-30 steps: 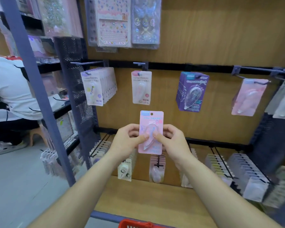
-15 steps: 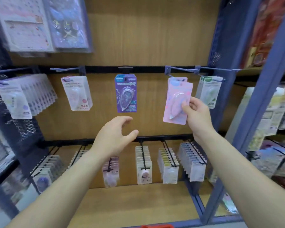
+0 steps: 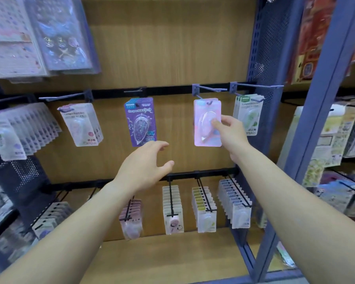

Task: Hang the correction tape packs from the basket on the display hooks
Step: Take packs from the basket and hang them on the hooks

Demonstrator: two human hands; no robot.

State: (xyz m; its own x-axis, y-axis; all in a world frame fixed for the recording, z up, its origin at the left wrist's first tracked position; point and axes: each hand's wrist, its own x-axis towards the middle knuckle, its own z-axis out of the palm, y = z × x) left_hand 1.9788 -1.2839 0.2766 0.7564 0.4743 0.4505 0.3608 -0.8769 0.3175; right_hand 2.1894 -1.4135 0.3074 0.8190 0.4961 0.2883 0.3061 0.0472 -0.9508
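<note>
A pink correction tape pack (image 3: 203, 128) sits at the tip of a blue display hook (image 3: 210, 90), its hang hole at the hook's end. My right hand (image 3: 229, 130) pinches the pack's right edge, thumb on the blister. My left hand (image 3: 146, 167) hovers lower left of it, fingers spread, holding nothing. Along the same rail hang purple packs (image 3: 140, 121), white packs (image 3: 80, 124) and green packs (image 3: 248, 114). The basket is out of view.
A lower rail (image 3: 193, 175) carries several hooks full of small tape packs. A blue shelf upright (image 3: 324, 83) rises close on the right. Sticker sheets (image 3: 49, 33) hang upper left. More white packs (image 3: 19, 130) fill the far left hook.
My left hand let go of the pink pack. My right hand carried it up and right to the hook beside the green packs. My view turned right.
</note>
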